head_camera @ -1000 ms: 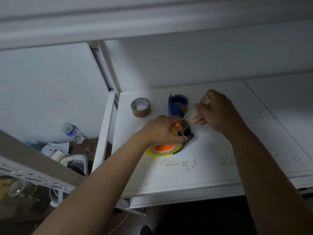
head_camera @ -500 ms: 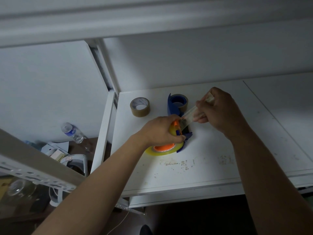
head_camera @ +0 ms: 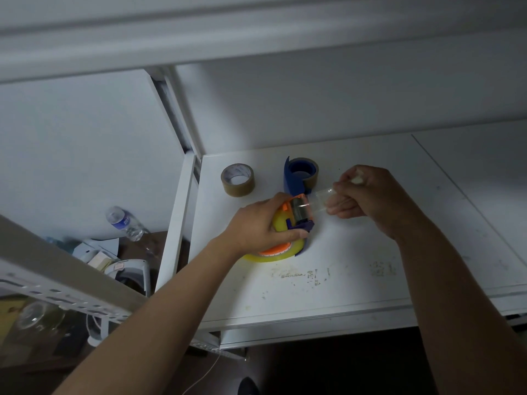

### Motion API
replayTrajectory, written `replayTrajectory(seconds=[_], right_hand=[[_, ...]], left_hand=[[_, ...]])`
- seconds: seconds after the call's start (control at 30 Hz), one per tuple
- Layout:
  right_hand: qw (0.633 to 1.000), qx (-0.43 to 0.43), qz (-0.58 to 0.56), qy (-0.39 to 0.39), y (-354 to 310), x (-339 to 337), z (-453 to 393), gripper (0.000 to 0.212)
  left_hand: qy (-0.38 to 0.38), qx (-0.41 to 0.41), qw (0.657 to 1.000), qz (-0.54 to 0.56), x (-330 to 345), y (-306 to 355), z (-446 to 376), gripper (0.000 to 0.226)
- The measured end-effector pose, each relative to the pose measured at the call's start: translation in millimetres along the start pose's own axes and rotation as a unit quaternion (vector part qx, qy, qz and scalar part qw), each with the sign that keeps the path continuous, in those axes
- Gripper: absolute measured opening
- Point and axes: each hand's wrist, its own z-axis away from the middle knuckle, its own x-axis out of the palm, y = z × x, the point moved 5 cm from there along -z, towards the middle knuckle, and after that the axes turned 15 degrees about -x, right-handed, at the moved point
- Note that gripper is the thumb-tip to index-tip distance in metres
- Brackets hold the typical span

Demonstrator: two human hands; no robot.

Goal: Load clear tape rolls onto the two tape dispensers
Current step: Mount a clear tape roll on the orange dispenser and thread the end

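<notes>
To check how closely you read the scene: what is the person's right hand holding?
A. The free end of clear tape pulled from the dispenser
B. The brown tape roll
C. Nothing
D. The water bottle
A: the right hand pinches a strip of clear tape stretched from the dispenser under the left hand.

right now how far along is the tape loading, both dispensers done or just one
One is nearly loaded: the clear tape roll sits on the near dispenser, held by the left hand. In hand: the right hand pulls the tape strip out past its front. The far blue dispenser appears to carry a brownish roll, and a brown tape roll lies loose, so that one looks left.
</notes>
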Motion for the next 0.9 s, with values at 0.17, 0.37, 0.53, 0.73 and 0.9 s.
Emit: replayTrajectory(seconds=[0.17, 0.37, 0.53, 0.73, 0.9], right_hand=[[1.0, 0.008, 0.007, -0.01, 8, 2, 3, 0.009], [1.0, 0.006, 0.013, -0.015, 15, 7, 6, 0.012], [0.999, -0.009, 0.023, -0.022, 18, 10, 8, 0.019], [0.99, -0.066, 0.124, -0.03, 24, 12, 7, 0.034], [0.983, -0.115, 0.139, -0.016, 24, 12, 8, 0.033]], left_hand=[[0.012, 0.0, 1.0, 0.02, 0, -4, 4, 0.071], [0.009, 0.003, 0.999, 0.036, -1, -6, 5, 0.073], [0.004, -0.003, 0.999, 0.051, 0, -11, 6, 0.072], [0.004, -0.009, 0.998, 0.059, 0, -13, 6, 0.075], [0.007, -0.021, 0.997, 0.076, 0, -20, 7, 0.076]])
